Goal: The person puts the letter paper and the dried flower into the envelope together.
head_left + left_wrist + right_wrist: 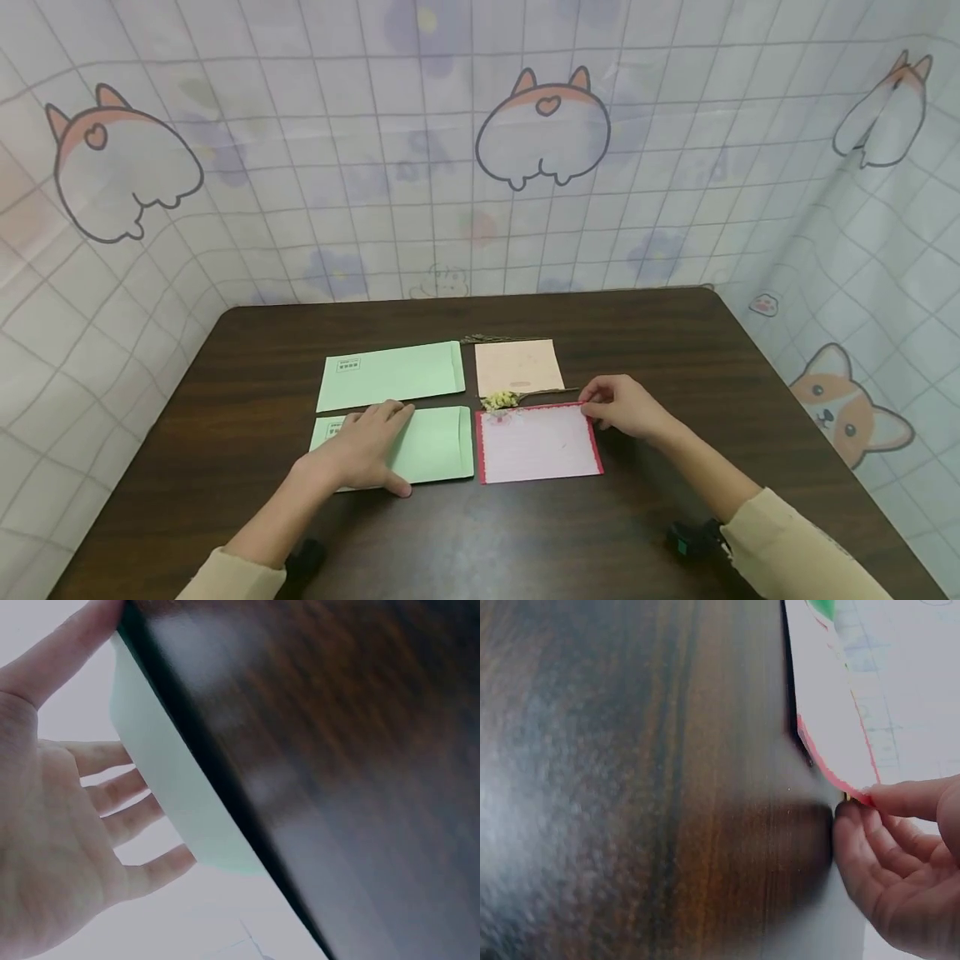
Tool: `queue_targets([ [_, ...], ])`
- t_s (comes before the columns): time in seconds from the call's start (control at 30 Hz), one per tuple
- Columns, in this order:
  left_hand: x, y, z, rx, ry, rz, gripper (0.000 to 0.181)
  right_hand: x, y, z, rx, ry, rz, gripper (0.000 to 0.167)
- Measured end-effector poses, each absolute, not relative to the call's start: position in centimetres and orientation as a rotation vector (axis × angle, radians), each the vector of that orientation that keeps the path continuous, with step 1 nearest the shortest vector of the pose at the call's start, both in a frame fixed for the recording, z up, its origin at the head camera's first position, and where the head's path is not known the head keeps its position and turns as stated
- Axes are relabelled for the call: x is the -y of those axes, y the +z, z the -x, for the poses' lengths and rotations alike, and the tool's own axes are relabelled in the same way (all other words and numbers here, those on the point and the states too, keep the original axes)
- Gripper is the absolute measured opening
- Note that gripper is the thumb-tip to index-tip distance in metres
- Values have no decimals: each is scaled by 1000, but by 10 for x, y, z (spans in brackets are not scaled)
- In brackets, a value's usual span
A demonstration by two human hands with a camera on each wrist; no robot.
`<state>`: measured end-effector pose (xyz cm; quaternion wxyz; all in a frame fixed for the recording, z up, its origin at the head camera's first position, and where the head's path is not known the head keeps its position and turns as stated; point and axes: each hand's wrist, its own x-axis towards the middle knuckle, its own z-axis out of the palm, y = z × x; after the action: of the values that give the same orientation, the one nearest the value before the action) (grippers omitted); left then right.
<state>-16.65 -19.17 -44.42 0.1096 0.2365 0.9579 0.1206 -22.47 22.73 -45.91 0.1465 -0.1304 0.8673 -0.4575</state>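
My left hand (358,450) rests on the nearer light green envelope (433,446), thumb at its near edge and fingers spread over its top. The left wrist view shows the fingertips lying on the envelope (172,772). With thumb and fingers, my right hand (622,406) pinches the far right corner of a white writing card (540,446) with a red scalloped border. In the right wrist view that card's red edge (832,771) curves up slightly at the pinch. Across the card's far edge lies a dried yellow flower sprig (501,401), its stem reaching toward the right fingers.
A second green envelope (397,379) lies behind the first. A beige card (517,367) sits behind the white card, with another thin dried sprig (491,339) along its far edge. All lie on a dark wooden table (637,333); a patterned curtain (420,208) hangs behind it.
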Motion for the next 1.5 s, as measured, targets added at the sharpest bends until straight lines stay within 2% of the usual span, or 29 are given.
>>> queue_targets([
  [0.17,192,-445,167,-2812,389,-679,114,-229,-458,226,-2361,-1480,325,22],
  [0.77,192,-444,168,-2807,376,-682,111,-236,-458,235,-2143,-1681,245,30],
  [1.5,191,-443,169,-2798,375,-675,113,-224,-465,234,-2068,-1737,271,27],
])
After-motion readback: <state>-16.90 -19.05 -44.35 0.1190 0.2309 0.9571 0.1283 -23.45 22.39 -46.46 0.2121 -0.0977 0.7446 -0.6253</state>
